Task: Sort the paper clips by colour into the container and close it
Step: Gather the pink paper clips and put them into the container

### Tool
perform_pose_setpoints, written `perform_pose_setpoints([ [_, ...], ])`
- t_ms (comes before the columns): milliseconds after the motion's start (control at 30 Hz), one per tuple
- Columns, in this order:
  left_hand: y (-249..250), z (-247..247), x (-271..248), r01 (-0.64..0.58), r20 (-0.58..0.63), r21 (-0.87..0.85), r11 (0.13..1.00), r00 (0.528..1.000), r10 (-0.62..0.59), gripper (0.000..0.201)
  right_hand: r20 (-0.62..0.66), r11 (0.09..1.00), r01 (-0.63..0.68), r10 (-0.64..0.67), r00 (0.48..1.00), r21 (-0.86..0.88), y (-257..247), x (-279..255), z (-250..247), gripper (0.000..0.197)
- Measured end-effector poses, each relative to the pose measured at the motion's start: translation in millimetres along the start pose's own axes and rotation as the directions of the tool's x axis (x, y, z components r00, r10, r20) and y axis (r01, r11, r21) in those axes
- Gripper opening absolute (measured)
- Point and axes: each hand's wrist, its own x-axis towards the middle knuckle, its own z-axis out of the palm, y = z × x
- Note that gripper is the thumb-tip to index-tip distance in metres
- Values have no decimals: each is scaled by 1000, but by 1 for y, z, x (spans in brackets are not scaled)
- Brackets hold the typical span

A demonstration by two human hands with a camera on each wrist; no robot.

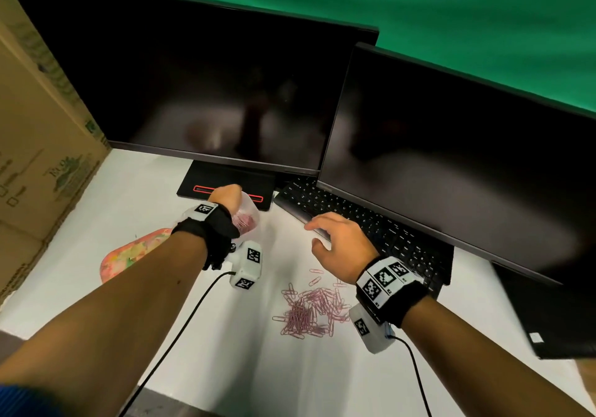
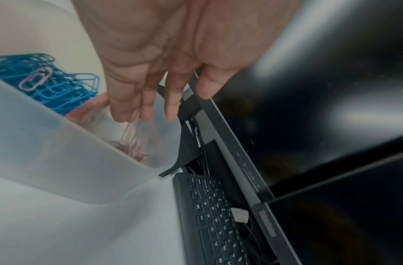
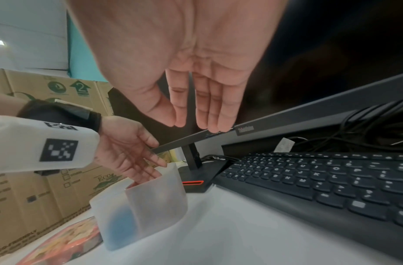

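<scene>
A translucent container stands in front of the monitor base. My left hand is above it, fingers pointing down into a compartment. In the left wrist view, blurred pink clips stream down from the left hand into the container. The neighbouring compartment holds blue clips with one pink clip on top. A pile of pink clips lies on the table. Beyond the pile my right hand hovers empty by the keyboard, and its fingers are straight.
A black keyboard lies at the right under two dark monitors. The monitor base sits just behind the container. A colourful flat lid lies left of the container. Cardboard boxes wall the left side.
</scene>
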Motion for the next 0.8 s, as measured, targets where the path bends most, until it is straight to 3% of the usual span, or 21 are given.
perform_pose_setpoints([
  [100, -9, 0, 17, -9, 15, 137, 991, 1000, 7, 57, 35, 998, -62, 62, 997, -6, 8, -3, 2, 30],
  [200, -6, 5, -5, -45, -25, 194, 980, 998, 51, 38, 77, 974, -221, 225, 971, -54, 27, -3, 11, 34],
  [300, -17, 19, -34, -297, -39, 325, 898, 945, 326, 23, 165, 911, -367, 397, 903, -189, 53, -13, 29, 46],
  [367, -34, 30, -60, -461, 90, 377, 803, 881, 464, 22, 264, 911, -343, 398, 879, -230, 65, -25, 47, 57],
  [433, -57, 45, -72, -535, 325, 437, 723, 844, 427, 30, 345, 935, -235, 320, 882, -264, 69, -35, 65, 64],
  [500, -80, 58, -70, -532, 462, 574, 622, 838, 291, 44, 369, 941, -127, 244, 897, -314, 69, -39, 76, 67],
  [600, -113, 66, -65, -543, 545, 697, 468, 826, 146, 63, 403, 959, -16, 134, 905, -284, 62, -49, 83, 66],
  [700, -136, 70, -69, -667, 660, 672, 322, 736, 147, 71, 458, 978, 90, 5, 889, -187, 60, -67, 90, 67],
  [767, -146, 72, -73, -722, 718, 634, 276, 683, 137, 74, 440, 993, 66, -15, 898, -101, 62, -78, 88, 66],
  [800, -149, 71, -75, -724, 727, 630, 281, 677, 114, 73, 415, 998, 31, -3, 910, -61, 64, -81, 84, 65],
])
